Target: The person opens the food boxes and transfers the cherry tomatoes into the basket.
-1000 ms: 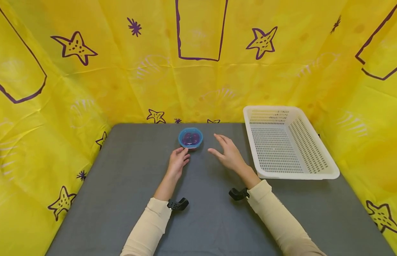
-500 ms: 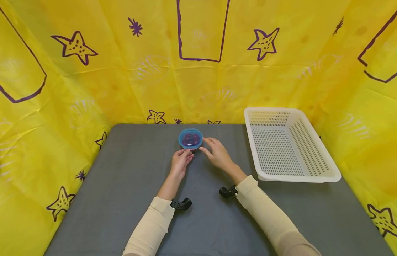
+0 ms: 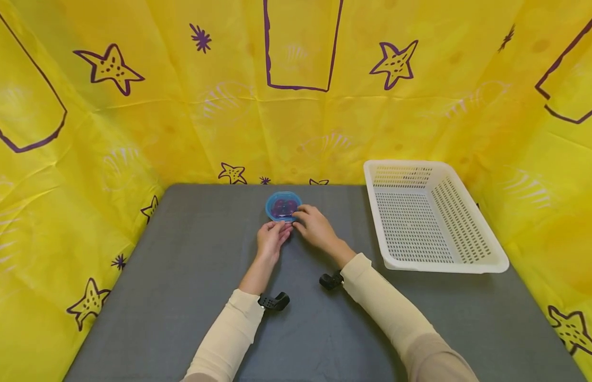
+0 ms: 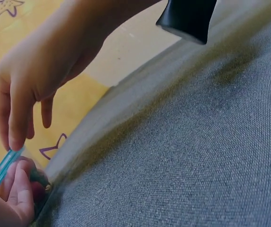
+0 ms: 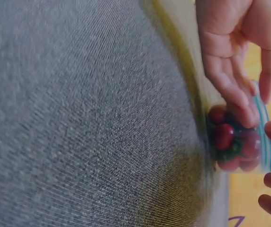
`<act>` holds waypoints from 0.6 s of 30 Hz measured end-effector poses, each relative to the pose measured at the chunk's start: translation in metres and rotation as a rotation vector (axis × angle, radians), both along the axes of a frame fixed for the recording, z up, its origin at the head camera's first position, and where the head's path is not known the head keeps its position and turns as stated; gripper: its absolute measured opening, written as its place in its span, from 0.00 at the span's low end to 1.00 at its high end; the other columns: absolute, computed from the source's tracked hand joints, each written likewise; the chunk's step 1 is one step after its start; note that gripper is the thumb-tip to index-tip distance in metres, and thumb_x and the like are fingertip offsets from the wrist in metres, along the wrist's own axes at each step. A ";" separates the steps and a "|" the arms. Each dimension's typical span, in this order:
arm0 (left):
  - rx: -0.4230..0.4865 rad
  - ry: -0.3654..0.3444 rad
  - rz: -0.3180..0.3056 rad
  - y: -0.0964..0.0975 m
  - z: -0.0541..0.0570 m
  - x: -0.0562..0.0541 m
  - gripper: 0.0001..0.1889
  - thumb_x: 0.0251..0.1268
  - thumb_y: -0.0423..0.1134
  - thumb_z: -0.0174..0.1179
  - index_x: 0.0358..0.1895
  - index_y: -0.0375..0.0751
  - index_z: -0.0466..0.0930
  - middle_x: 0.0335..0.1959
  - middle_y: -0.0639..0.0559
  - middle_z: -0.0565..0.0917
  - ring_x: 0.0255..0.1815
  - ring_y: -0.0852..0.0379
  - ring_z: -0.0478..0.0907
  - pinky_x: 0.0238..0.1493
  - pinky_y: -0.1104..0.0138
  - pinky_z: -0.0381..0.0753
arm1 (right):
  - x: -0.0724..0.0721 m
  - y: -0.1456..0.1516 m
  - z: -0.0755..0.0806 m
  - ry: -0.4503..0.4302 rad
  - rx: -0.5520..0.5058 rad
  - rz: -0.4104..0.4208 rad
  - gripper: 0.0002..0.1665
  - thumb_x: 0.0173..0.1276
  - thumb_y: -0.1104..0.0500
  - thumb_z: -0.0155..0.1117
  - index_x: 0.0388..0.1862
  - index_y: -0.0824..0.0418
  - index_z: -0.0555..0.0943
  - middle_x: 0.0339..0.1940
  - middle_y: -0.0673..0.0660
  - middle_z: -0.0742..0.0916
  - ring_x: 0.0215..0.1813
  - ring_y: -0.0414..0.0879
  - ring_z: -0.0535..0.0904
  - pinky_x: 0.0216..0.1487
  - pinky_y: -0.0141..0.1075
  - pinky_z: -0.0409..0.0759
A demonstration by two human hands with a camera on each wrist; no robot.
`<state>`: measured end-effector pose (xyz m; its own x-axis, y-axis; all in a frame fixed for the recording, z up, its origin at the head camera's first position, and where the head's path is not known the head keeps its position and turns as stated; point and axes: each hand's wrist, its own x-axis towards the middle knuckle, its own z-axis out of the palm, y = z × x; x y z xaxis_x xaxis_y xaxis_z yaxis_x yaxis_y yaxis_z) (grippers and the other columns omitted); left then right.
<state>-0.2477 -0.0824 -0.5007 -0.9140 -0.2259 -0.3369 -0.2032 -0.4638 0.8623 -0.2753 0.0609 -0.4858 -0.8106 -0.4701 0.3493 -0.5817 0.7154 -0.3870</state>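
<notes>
Tub (image 3: 283,206), lidded: small, thin see-through plastic; stands at the far middle of the table (image 3: 157,265), well left of the basket. Lid (image 5: 266,147): blue, translucent, rimmed, fitted on. Contents (image 5: 224,137): glossy red rounds with some green.
Handling, as judged: light; walls likely flexible and somewhat slippery; contents liable to bruise. Best hold: both side walls, or under the lid's rim.
Left hand (image 3: 270,240): at the near edge, thumb and fingers pinching the rim.
Right hand (image 3: 318,229): at the right edge, fingertips on the lid; pinch or mere touch, cannot tell.
Basket (image 3: 446,264): white plastic, rectangular, slotted, right.
Table covering: grey woven cloth.
Backdrop (image 3: 324,122): yellow creased fabric, purple starfish.
</notes>
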 end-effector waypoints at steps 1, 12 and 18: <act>0.003 0.000 0.005 0.000 0.000 0.000 0.05 0.70 0.32 0.56 0.43 0.34 0.70 0.27 0.50 0.87 0.30 0.61 0.86 0.42 0.68 0.86 | 0.000 -0.001 0.000 0.012 0.012 0.000 0.15 0.68 0.59 0.64 0.52 0.62 0.83 0.56 0.61 0.82 0.58 0.56 0.77 0.64 0.47 0.75; -0.006 0.026 0.008 0.003 -0.002 -0.002 0.07 0.68 0.28 0.56 0.41 0.36 0.67 0.28 0.49 0.88 0.29 0.61 0.86 0.45 0.66 0.86 | -0.008 0.001 -0.004 0.261 0.073 0.124 0.10 0.67 0.63 0.64 0.46 0.64 0.85 0.47 0.58 0.88 0.54 0.53 0.81 0.62 0.44 0.77; -0.003 0.052 0.015 0.003 -0.005 0.000 0.09 0.66 0.25 0.57 0.39 0.36 0.64 0.24 0.51 0.87 0.25 0.61 0.86 0.36 0.70 0.86 | -0.011 0.006 -0.005 0.292 0.088 0.206 0.11 0.68 0.63 0.62 0.46 0.64 0.85 0.47 0.58 0.88 0.53 0.52 0.81 0.62 0.43 0.78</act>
